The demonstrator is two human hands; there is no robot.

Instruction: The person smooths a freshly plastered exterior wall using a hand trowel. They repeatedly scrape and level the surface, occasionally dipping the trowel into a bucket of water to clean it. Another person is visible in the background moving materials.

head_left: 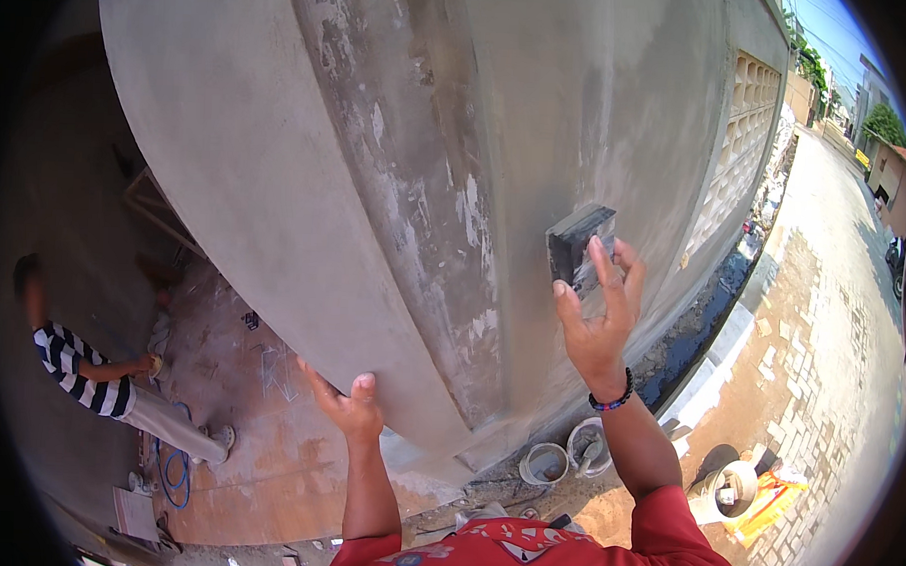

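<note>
My right hand (pixel 605 323) grips a dark grey rectangular block (pixel 578 241), smeared with pale residue, between thumb and fingers. The block lies against the grey plastered wall (pixel 539 116), right of a rough vertical strip (pixel 417 172) with whitish patches. Lower and further left, my left hand (pixel 353 407) rests at the edge of the smooth plastered wall face (pixel 239 126). Its thumb and a finger are spread apart; the other fingers are partly hidden. A beaded bracelet circles my right wrist.
Two buckets (pixel 544 464) stand at the wall's foot. Beyond my right arm are another bucket (pixel 735 489), orange cloth (pixel 769 509), a wet gutter (pixel 706 317) and a paved lane (pixel 822 296). Inside at left, a person in a striped shirt (pixel 76 365) stands near a blue hose (pixel 174 478).
</note>
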